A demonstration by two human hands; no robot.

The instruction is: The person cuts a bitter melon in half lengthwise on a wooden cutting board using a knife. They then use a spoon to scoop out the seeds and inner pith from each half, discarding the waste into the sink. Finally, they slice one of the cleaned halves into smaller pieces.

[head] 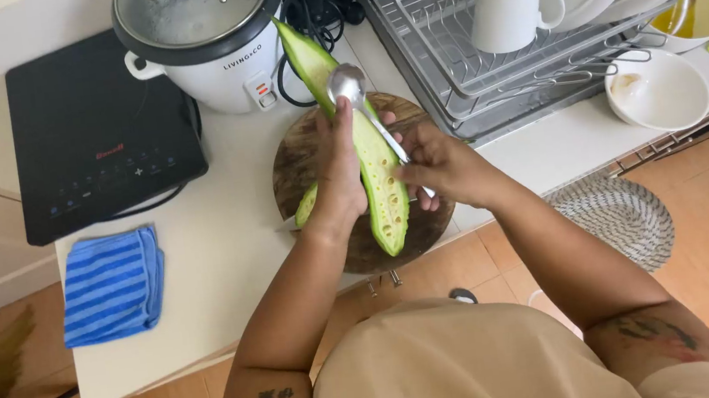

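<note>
Gourd half (380, 170), firm yet slippery, clasped mid-length by left hand (341, 170) near table's front edge; right hand (443, 166) pinches spoon (362, 102).

— What's in your hands?

— My left hand (340, 174) steadies a halved bitter gourd (373, 166), cut side up, over the round wooden cutting board (302, 156). My right hand (443, 166) grips a metal spoon (359, 98), its bowl resting on the gourd's upper part.

— Nearby?

— A white rice cooker (206, 39) just behind; a blue striped cloth (111, 284) well left.
</note>
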